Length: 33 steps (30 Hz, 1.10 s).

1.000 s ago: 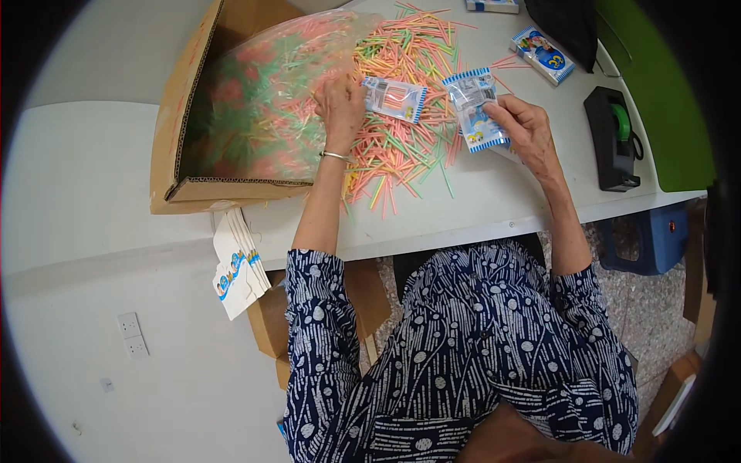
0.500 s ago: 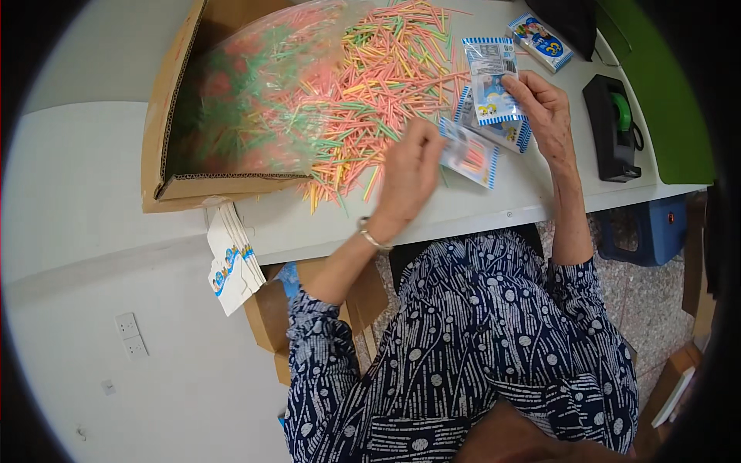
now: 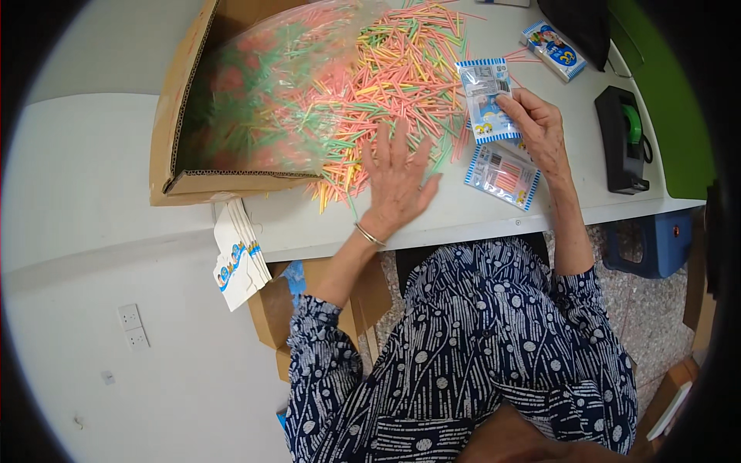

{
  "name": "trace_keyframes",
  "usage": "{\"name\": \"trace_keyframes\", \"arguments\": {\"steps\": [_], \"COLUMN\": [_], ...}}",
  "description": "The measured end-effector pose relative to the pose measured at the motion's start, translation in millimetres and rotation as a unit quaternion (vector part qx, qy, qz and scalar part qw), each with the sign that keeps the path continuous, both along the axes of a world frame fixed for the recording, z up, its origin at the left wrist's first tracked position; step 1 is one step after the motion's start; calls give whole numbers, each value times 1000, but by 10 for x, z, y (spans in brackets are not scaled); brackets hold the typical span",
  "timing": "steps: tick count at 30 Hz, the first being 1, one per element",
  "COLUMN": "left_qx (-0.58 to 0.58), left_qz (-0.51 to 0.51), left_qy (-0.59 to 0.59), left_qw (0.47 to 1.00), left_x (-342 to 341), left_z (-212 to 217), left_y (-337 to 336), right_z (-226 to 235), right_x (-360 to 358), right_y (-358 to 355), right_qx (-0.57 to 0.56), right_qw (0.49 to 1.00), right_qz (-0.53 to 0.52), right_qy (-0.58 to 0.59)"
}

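My left hand (image 3: 396, 181) lies with fingers spread on the near edge of a pile of thin pink, yellow and green sticks (image 3: 409, 77). It grips nothing. In my right hand (image 3: 546, 139) a small plastic packet (image 3: 486, 81) with blue-and-white striped ends is pinched between thumb and fingers. Just below it another such packet (image 3: 503, 179), with pink sticks showing through its clear window, rests on the white table (image 3: 455, 224). Part of one more packet is hidden under my right hand.
An open cardboard box (image 3: 239, 184) lies at the left, its clear plastic bag (image 3: 278, 85) spilling sticks. To the right stand a black tape dispenser (image 3: 619, 139) and a blue-and-white packet (image 3: 554, 50). Folded white cartons (image 3: 241, 258) hang at the table's left edge.
My left hand has opened and moved slightly left onto the sticks, away from the windowed packet. That packet now lies turned lower right. My right hand keeps its packet.
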<state>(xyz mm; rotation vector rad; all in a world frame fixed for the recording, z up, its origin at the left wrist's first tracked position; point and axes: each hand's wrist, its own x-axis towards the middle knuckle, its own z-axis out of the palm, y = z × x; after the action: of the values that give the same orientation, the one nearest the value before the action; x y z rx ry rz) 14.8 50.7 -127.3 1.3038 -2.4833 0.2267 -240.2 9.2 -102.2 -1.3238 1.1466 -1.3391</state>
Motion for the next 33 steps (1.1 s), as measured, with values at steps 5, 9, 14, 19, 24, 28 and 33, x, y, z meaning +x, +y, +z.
{"name": "trace_keyframes", "arguments": {"steps": [5, 9, 14, 19, 24, 28, 33], "left_qx": [-40, -61, -84, -84, -104, -73, -75], "left_qz": [-83, -80, -87, -95, -84, -91, -100], "left_qy": [-44, -46, -57, -68, -86, -63, -92], "left_qw": [995, 994, 991, 990, 987, 991, 988], "left_x": [262, 254, 267, 279, 237, 253, 170], "left_z": [56, 86, 48, 47, 71, 94, 195], "left_y": [-412, -713, -1052, -1320, -1417, -1386, -1361], "right_z": [19, -39, -32, -55, -53, -111, -100], "right_x": [10, 3, 23, 7, -7, -4, -13], "right_y": [3, -20, -20, -24, -19, -37, -41], "right_qx": [14, 4, 12, 23, 25, 16, 19], "right_qw": [1000, 1000, 1000, 1000, 999, 1000, 999], "right_qz": [-8, -1, -2, 2, 4, 4, 2], "right_qy": [-3, 4, -6, -2, -24, -7, -33]}}
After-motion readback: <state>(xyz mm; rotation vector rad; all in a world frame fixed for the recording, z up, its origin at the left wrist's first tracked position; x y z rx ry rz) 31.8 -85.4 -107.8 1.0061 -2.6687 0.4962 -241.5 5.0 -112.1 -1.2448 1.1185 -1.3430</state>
